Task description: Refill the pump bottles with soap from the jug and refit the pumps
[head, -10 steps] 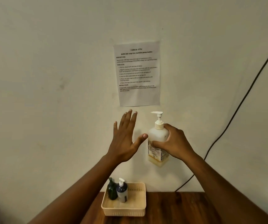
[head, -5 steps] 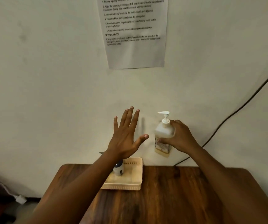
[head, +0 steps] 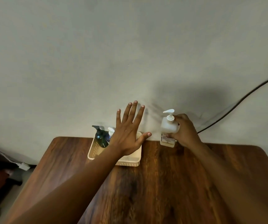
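Observation:
My right hand (head: 185, 131) grips a white pump bottle (head: 167, 128) with a printed label and a fitted white pump; the bottle stands upright at the back edge of the wooden table (head: 162, 183). My left hand (head: 128, 135) hovers flat with fingers spread above a cream basket (head: 130, 162), holding nothing. In the basket's back left corner stand a dark green pump bottle (head: 101, 138) and a smaller blue bottle (head: 109, 136) with a white pump, partly hidden behind my left hand.
A pale wall rises right behind the table. A black cable (head: 243, 97) runs diagonally down the wall at the right. Dark objects and a white plug (head: 24, 166) lie on the floor at the left.
The view has tilted down from the wall sheet to the table. My right hand has lowered the white pump bottle to the tabletop. My left hand stays spread, now over the basket.

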{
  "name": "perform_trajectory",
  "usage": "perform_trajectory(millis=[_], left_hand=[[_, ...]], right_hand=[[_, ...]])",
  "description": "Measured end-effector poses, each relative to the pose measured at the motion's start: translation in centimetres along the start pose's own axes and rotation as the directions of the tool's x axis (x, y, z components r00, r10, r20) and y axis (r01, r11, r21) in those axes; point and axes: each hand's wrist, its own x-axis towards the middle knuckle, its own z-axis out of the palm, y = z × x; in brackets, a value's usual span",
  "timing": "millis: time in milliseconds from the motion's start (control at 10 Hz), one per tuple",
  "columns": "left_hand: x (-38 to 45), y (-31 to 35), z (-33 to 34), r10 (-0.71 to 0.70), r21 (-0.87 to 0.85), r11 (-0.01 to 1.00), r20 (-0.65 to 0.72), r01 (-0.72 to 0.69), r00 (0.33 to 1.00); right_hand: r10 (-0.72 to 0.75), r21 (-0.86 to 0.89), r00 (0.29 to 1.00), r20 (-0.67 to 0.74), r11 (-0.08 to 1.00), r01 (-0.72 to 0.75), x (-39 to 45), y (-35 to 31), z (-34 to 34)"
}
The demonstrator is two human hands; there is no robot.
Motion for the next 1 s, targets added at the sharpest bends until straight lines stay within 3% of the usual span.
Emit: perform_trajectory(millis=[400,1000], left_hand=[[-1.7,-1.2,4.7,-0.03,-0.004,1.0,0.059,0.03,0.998],[-3.1,-1.7,3.1,-0.073,0.037,0.997,0.087,0.07,0.993]], right_hand=[[0.019,0.05,0.992,-0.125,0.999,-0.013,-0.8,6.5,6.2],[0.17,-0.04,0.984,-0.053,0.984,-0.173,-1.6,7.0,5.9]])
